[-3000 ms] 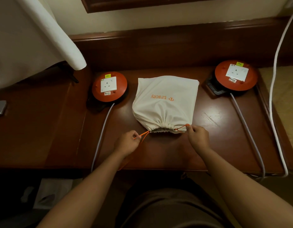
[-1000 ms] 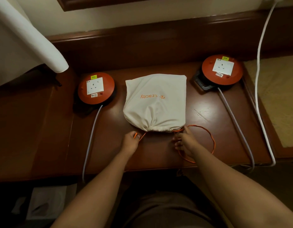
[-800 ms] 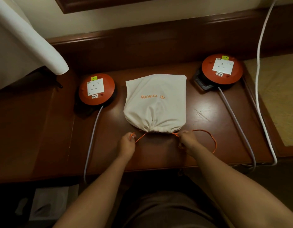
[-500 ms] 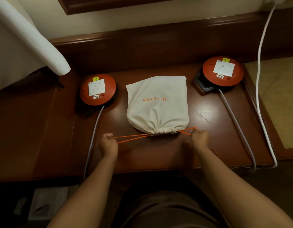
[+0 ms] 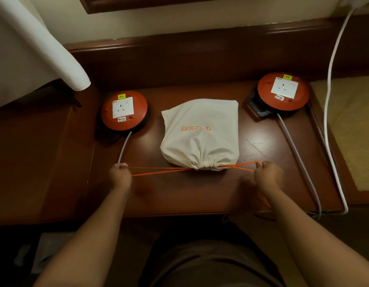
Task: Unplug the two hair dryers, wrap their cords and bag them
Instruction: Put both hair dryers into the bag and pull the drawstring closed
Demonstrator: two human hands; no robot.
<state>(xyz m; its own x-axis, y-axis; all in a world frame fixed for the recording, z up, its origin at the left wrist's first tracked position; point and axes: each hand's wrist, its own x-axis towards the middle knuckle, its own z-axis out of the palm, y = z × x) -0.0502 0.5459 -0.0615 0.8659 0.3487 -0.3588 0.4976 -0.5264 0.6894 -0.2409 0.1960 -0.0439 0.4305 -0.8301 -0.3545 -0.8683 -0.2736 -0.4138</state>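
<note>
A cream drawstring bag (image 5: 200,133) with orange lettering lies bulging in the middle of the dark wooden table (image 5: 189,195), its mouth gathered tight toward me. Orange drawstrings (image 5: 158,170) stretch taut out of both sides of the mouth. My left hand (image 5: 119,175) is closed on the strings at the left. At the right, my right hand (image 5: 267,174) is closed on the other ends. The hair dryers are not visible; whatever fills the bag is hidden. Both sockets on the two orange cable reels (image 5: 124,112) (image 5: 283,91) have nothing plugged in.
Grey cables (image 5: 124,148) (image 5: 297,154) run from each reel toward the table's front edge. A white cable (image 5: 329,100) hangs down the right side. White fabric (image 5: 24,48) drapes at the upper left. A raised wooden ledge (image 5: 179,59) backs the table.
My hands have moved apart, left going left and right going right, pulling the orange drawstrings taut. The loose loop at the right is gone and the bag's mouth is cinched tighter.
</note>
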